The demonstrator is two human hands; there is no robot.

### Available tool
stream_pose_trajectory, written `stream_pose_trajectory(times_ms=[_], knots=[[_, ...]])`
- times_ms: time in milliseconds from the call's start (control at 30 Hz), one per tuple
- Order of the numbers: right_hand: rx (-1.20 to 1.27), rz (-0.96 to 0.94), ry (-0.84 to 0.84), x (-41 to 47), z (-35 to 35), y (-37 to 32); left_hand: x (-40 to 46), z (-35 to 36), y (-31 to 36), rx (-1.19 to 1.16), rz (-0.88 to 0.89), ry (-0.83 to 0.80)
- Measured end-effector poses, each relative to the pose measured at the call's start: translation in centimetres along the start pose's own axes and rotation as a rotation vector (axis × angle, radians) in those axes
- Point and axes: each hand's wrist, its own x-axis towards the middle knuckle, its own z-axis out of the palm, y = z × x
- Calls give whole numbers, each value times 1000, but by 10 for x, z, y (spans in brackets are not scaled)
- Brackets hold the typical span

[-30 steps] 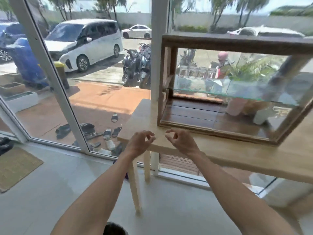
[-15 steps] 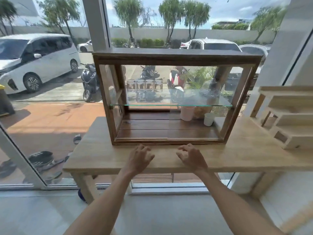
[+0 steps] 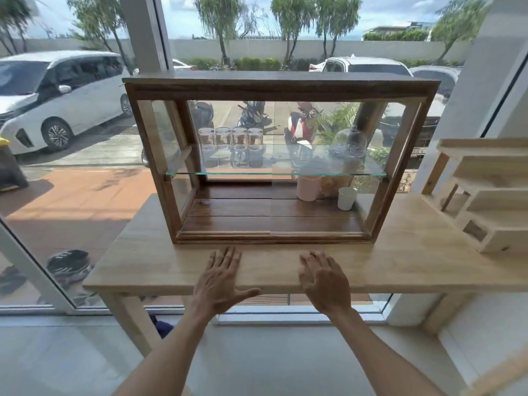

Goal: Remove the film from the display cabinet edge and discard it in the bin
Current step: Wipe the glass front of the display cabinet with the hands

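Both hands over front of desk (image 3: 414,261), palms down, fingers spread, nothing held. Left hand (image 3: 220,278) and right hand (image 3: 324,280) sit just short of display cabinet (image 3: 280,87) bottom rail. Cabinet stands on desk, glass shelf (image 3: 274,173) inside w/ jars (image 3: 231,138). Film on cabinet edge: can't make out.

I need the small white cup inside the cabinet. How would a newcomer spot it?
Start at the wooden display cabinet on the light table, then look under its glass shelf to the right end of the dark floor. The white cup stands there, shorter and nearer the front than the taller pink cup beside it.
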Motion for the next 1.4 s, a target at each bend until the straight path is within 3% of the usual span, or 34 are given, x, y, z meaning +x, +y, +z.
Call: stream_pose_trajectory(times_ms=[233, 367, 567, 700, 867, 1100, 1400], knots=[[12, 50, -128, 4, -6, -3, -2, -4, 4, 31, 6, 4], [265, 89, -215, 34, -27, -4, -3, -8, 7, 56, 5, 9], [177, -52, 315, 102, -80, 16, -3, -9, 7, 71, 7, 11], [75, -30, 431, 139, -110, 34, -3, -9, 6, 73, 2, 15], [-119, -14, 297, 158, -109, 47, -3, -9, 6, 68, -1, 15], [-145, 18, 229, 164, -93, 38, -3, -9, 10, 52, 3, 50], [-123, -13, 179, 167, -72, -23, -3, -8, 8, 59, -13, 31]])
